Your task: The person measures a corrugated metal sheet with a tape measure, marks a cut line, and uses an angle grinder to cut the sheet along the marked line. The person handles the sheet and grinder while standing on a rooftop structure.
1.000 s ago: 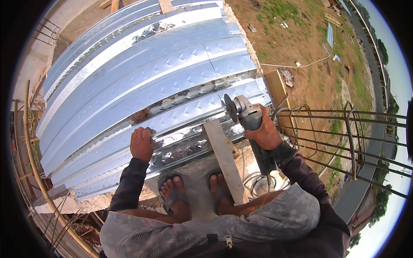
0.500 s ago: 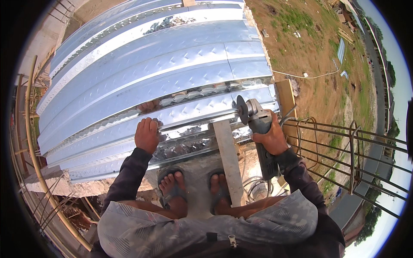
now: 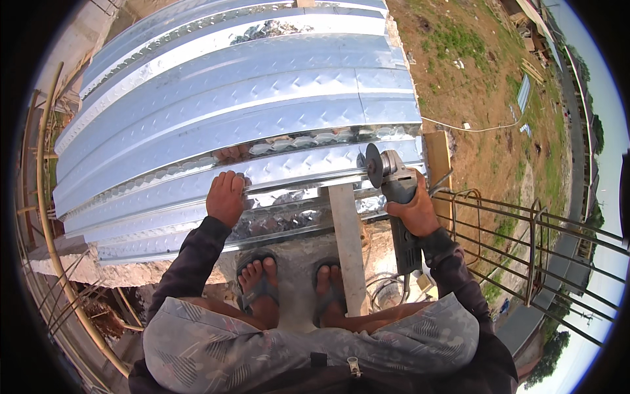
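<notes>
My right hand (image 3: 417,209) is wrapped round the body of an angle grinder (image 3: 399,186). Its thin cutting disc (image 3: 374,165) stands upright at the raised rib of a ribbed galvanised decking sheet (image 3: 308,172), near the sheet's right end. Whether the disc touches the metal I cannot tell. To the left, my left hand (image 3: 225,199) curls its fingers over the same rib, its thumb side hidden. A short dark line marks the sheet just left of the disc. Several more shiny sheets (image 3: 236,92) lie beyond, side by side.
My sandalled feet stand on a concrete ledge (image 3: 298,289). A plank (image 3: 348,246) runs from the sheet's edge toward me. Steel reinforcing bars (image 3: 531,246) jut out at the right beside an upright board (image 3: 438,157). Bamboo poles (image 3: 46,164) rise at the left; grassy earth lies below, far right.
The view has shifted slightly, and my right hand has turned the grinder a little, so its disc shows more side-on. My left hand keeps its place on the rib.
</notes>
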The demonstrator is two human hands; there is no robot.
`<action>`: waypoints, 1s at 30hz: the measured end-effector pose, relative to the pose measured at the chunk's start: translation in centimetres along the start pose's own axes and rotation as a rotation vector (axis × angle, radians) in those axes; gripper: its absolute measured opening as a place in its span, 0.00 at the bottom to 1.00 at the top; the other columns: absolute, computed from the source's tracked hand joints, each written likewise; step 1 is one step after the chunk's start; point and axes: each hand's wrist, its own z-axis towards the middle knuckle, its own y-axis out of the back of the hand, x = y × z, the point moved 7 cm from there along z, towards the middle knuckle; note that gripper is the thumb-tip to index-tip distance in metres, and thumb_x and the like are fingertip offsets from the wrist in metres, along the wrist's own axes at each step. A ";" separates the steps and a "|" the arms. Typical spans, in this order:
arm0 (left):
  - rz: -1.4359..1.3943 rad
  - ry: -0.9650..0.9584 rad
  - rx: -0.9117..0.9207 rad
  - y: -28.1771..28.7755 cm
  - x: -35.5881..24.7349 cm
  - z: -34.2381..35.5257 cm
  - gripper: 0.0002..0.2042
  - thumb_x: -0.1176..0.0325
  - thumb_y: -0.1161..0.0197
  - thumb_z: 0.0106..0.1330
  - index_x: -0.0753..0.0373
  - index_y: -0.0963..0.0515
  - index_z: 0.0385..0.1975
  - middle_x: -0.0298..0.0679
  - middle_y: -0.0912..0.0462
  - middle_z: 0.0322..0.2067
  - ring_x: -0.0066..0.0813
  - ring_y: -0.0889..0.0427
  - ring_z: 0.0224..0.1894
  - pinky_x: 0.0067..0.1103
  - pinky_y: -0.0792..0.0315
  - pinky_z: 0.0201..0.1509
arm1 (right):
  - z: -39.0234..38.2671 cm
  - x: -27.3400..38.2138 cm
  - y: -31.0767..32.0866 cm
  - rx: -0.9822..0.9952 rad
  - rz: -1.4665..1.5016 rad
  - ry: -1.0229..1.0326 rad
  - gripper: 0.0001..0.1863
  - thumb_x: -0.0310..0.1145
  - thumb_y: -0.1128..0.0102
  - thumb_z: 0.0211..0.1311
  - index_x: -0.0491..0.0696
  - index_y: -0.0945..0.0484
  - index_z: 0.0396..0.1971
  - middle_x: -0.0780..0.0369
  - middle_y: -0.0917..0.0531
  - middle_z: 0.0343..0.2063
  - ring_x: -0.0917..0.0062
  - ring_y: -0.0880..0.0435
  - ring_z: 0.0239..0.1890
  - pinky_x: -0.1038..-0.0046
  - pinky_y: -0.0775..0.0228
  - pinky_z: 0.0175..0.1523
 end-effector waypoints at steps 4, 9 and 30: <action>0.001 0.022 0.001 0.2 0.0 0.0 0.07 0.74 0.42 0.54 0.62 0.30 0.31 0.43 0.29 0.34 0.43 0.28 0.39 0.34 0.33 0.45 | -0.1 0.2 -0.2 0.020 0.029 -0.003 0.49 0.30 0.28 0.41 0.38 0.45 0.65 0.54 0.22 0.47 0.70 0.21 0.49 0.71 0.28 0.55; -0.009 0.035 0.028 0.1 0.1 0.0 0.06 0.74 0.42 0.54 0.62 0.30 0.31 0.42 0.28 0.34 0.42 0.28 0.40 0.34 0.32 0.45 | -0.1 0.0 -0.2 0.002 0.019 -0.015 0.49 0.30 0.28 0.42 0.39 0.45 0.65 0.54 0.22 0.47 0.70 0.21 0.49 0.71 0.27 0.55; -0.027 0.028 0.020 -0.3 0.4 -0.2 0.09 0.74 0.40 0.51 0.61 0.30 0.31 0.42 0.29 0.34 0.43 0.28 0.39 0.34 0.33 0.44 | 1.0 -0.5 -0.3 0.008 -0.024 -0.047 0.50 0.33 0.29 0.42 0.40 0.46 0.66 0.53 0.23 0.48 0.68 0.21 0.49 0.70 0.28 0.56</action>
